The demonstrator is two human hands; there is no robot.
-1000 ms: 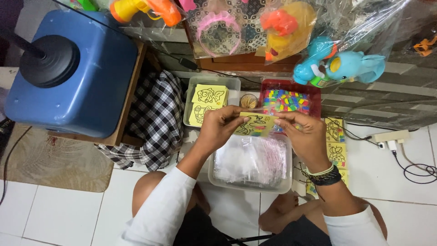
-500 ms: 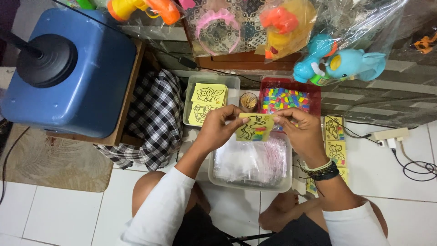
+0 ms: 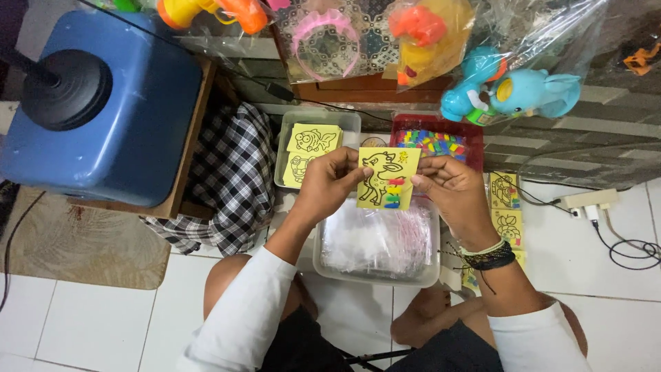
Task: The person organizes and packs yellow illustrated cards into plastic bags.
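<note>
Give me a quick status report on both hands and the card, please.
Left hand and right hand both pinch the yellow deer card, upright, with coloured tubes against it. Clear tub of plastic bags below. Nothing blocking.

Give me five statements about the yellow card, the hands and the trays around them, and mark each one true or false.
1. Both the left hand and the right hand hold the yellow card. True.
2. The yellow card shows a fish outline. False: it shows a deer-like animal, with a strip of small coloured packets against it.
3. A clear tray of plastic bags lies below the hands. True.
4. The red tray holds yellow cards. False: it holds small multicoloured pieces; the yellow cards are in the grey tray.
5. The right wrist is bare. False: it wears wristbands.
</note>
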